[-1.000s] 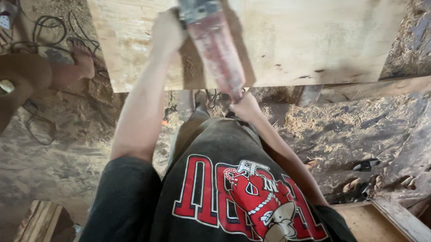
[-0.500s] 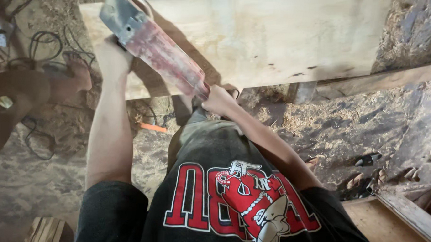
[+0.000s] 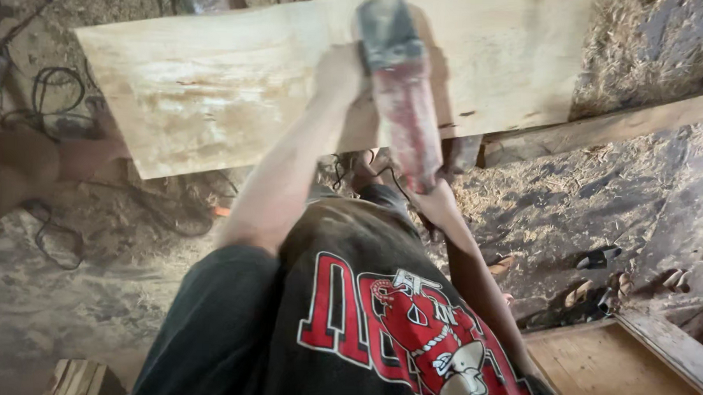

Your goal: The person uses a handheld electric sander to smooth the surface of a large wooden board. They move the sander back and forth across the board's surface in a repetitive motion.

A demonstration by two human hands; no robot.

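while the person stood over the wide wooden slab, both hands were closed on a red power tool with a dark grey head. the left hand gripped the tool near that head, at the upper end, over the pale face of the slab. the right hand was wrapped around the lower, handle end, just below the slab's near edge. the tool lay tilted, with its head resting on or just above the wood; motion blur hid the contact. the slab rested on a wooden beam at the right. black cables lay coiled on the sawdust-covered floor at the left. a wooden crate sat at the lower right.
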